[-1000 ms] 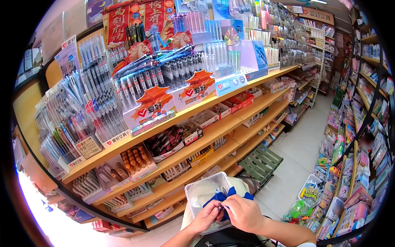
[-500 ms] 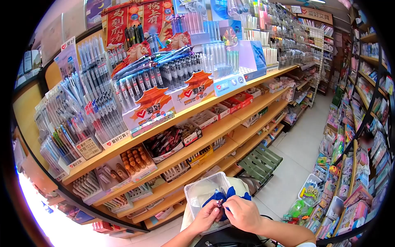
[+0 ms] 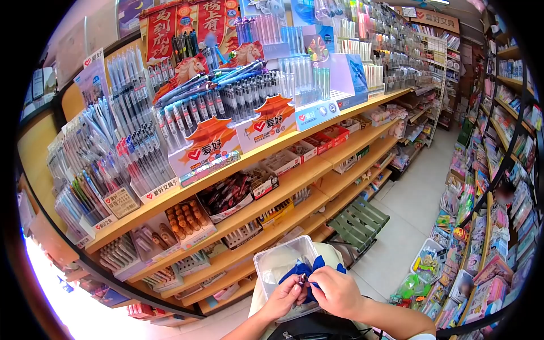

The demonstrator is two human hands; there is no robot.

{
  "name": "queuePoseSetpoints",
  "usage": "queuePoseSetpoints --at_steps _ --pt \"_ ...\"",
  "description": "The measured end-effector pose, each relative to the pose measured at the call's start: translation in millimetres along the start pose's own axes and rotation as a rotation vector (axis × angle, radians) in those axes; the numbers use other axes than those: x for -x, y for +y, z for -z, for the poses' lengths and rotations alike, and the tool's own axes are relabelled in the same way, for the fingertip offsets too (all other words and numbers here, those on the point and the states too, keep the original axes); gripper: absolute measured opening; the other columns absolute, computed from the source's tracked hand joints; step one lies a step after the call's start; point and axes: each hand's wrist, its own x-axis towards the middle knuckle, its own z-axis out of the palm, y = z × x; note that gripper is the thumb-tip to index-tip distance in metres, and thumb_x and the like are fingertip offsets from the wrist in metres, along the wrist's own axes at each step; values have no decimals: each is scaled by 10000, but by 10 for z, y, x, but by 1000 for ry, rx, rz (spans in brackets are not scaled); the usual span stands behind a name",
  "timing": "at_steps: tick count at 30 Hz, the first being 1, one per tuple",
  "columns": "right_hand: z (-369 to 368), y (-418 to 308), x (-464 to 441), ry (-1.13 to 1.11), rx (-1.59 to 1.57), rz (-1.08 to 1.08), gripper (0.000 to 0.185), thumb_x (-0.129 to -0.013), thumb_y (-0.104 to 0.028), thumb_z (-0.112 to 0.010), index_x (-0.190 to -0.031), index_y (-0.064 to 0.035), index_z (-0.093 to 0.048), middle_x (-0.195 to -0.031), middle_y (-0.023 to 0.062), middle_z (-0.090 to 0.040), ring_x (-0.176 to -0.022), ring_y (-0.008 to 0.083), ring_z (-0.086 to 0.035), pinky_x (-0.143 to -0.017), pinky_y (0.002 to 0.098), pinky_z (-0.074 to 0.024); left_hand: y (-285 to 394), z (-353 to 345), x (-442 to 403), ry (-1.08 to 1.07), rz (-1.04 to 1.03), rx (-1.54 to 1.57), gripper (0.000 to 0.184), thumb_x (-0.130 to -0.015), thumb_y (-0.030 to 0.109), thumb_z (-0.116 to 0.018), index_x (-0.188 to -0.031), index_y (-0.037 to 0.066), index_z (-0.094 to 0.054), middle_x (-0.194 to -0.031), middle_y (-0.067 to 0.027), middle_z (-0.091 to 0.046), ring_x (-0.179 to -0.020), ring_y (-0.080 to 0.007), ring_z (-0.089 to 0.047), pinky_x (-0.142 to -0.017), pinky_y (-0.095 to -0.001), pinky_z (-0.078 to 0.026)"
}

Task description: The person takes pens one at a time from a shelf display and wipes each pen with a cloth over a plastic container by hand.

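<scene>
Over my lap, my left hand (image 3: 287, 296) is closed, pinching a small shiny piece (image 3: 302, 278) between thumb and fingertips. My right hand (image 3: 335, 292) is closed right beside it, its fingertips against a dark blue fabric bow (image 3: 319, 264). The blue cloth spreads out behind and between both hands, partly covered by them. Beneath them sits a clear plastic box (image 3: 271, 260), with something pale and bluish inside that I cannot make out.
Shelves of pens (image 3: 198, 113) in display boxes rise ahead and to the left. A green folding stool (image 3: 358, 225) stands on the tiled floor (image 3: 405, 195) past the box. Packed stationery racks (image 3: 493, 243) line the right side. A black bag (image 3: 314, 330) lies below my hands.
My right hand has shifted very slightly at the blue bow. The left hand keeps its pinch, and everything else stays in place.
</scene>
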Motion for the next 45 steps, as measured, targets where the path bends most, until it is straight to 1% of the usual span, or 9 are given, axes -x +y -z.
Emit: queuePoseSetpoints --at_steps 6,9,12,15,22,28,31,35,45 --pt "-1 -42 -39 5 -11 48 195 -676 4 -635 -847 -26 -547 -810 109 -573 -650 267 -582 -559 326 -473 65 -85 3 72 17 -230 304 -918 374 -411 -979 78 -446 -715 -4 -413 -629 -96 -387 -554 -217 -331" --pt "-25 -19 -11 -30 17 34 174 -696 -19 -618 -845 -30 -529 -816 95 -566 -667 254 -584 -581 318 -480 18 -34 13 50 7 -107 317 -912 389 -416 -973 80 -451 -717 -3 -417 -630 -97 -387 -557 -222 -335" --pt "-22 -13 -9 30 -29 10 181 -690 -16 -625 -843 -30 -529 -818 96 -570 -671 253 -585 -579 315 -478 -1 -8 18 32 5 -36 330 -906 403 -420 -971 81 -454 -719 -2 -423 -631 -98 -389 -560 -227 -338" --pt "-1 -16 -14 40 -38 18 186 -687 -16 -631 -842 -31 -529 -822 96 -574 -670 251 -586 -578 311 -477 -6 0 21 13 -1 -19 295 -933 345 -387 -1012 67 -447 -715 -1 -408 -640 -94 -386 -576 -218 -348" --pt "-72 -31 -24 -2 -23 38 184 -684 -15 -632 -831 -33 -524 -802 87 -564 -644 249 -578 -563 312 -472 -8 7 34 39 19 -60 304 -932 363 -381 -980 70 -443 -716 -2 -412 -638 -92 -387 -578 -218 -350" --pt "-34 -20 -5 83 -86 16 204 -654 10 -657 -823 -17 -545 -781 103 -585 -664 256 -594 -573 306 -484 -2 1 23 13 3 -34 325 -929 385 -374 -972 70 -444 -706 -3 -414 -634 -90 -390 -580 -220 -352" --pt "-78 -2 8 65 -64 67 188 -676 -18 -637 -831 -31 -531 -805 88 -560 -647 247 -579 -560 308 -471 19 -29 26 36 10 -51 336 -925 395 -377 -969 69 -446 -704 -4 -413 -635 -92 -394 -580 -221 -352" --pt "-89 -22 -4 10 -28 63 186 -675 -19 -628 -837 -31 -537 -800 87 -556 -645 245 -575 -565 310 -473 30 -31 27 64 11 -58 349 -920 408 -380 -961 68 -445 -703 -4 -413 -634 -95 -397 -577 -219 -350" --pt "-87 -21 11 1 0 64 180 -672 -13 -617 -835 -34 -544 -796 84 -556 -644 245 -576 -562 314 -474 9 15 33 15 76 98 356 -914 416 -388 -955 67 -443 -715 -15 -416 -641 -107 -398 -572 -220 -338"
